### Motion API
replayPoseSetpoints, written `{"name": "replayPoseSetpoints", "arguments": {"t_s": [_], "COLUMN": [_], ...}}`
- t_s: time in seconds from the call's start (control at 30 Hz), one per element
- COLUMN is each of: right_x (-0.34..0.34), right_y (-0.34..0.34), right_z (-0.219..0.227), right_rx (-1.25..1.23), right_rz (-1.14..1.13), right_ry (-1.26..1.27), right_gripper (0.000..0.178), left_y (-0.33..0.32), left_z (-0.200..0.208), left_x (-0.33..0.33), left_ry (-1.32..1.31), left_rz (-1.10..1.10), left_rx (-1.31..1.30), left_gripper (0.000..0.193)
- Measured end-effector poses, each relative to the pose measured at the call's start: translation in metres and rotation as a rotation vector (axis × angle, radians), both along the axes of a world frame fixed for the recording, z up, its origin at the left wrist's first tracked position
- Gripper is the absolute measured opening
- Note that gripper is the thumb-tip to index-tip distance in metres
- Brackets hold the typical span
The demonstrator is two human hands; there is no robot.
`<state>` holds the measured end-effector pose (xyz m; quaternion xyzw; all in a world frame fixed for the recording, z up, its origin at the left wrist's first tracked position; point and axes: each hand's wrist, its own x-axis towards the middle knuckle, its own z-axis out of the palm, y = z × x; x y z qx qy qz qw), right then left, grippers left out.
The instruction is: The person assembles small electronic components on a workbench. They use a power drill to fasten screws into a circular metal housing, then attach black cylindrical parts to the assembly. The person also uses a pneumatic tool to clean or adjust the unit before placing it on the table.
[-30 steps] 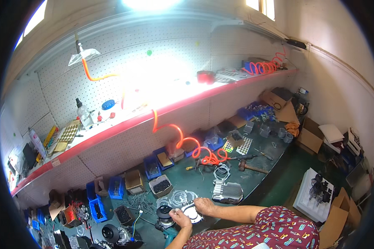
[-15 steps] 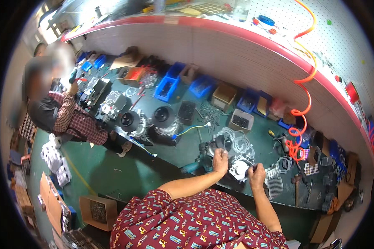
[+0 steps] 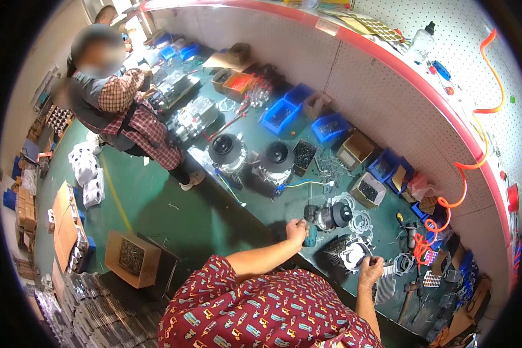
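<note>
Two hands curl: left hand (image 3: pixel 297 232) beside a teal power-tool handle (image 3: pixel 311 236), right hand (image 3: pixel 371 271) at a white-faced round housing (image 3: pixel 352 256). I cannot tell whether either grasps anything.

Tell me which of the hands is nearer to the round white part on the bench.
The right. The right hand is close beside the right edge of the round white part; the left hand is farther off, to its left.

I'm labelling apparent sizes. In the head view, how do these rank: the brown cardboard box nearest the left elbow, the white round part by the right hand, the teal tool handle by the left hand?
Largest: brown cardboard box
Next: white round part
Smallest: teal tool handle, by its visible portion
</note>
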<state>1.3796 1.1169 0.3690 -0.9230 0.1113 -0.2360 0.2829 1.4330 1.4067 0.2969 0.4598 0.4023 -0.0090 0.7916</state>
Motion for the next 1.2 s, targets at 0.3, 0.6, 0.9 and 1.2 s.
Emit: {"name": "replayPoseSetpoints", "arguments": {"t_s": [0.3,0.6,0.9,1.2], "right_x": [0.002,-0.002,-0.008,-0.003], "right_y": [0.012,0.020,0.018,0.012], "right_z": [0.018,0.015,0.017,0.006], "right_rx": [-0.017,0.245,0.850,0.892], "right_rz": [0.071,-0.064,-0.175,0.027], "right_ry": [0.026,0.047,0.181,0.194], "right_gripper": [0.017,0.019,0.016,0.024], "left_y": [0.047,0.076,0.062,0.021], "left_z": [-0.027,-0.031,0.003,0.055], "left_x": [-0.011,-0.018,-0.035,-0.051], "left_ry": [0.068,0.112,0.090,-0.117], "left_rz": [0.013,-0.004,-0.370,-0.692], "left_rx": [-0.141,-0.169,0.008,0.270], "left_gripper": [0.004,0.022,0.018,0.030]}}
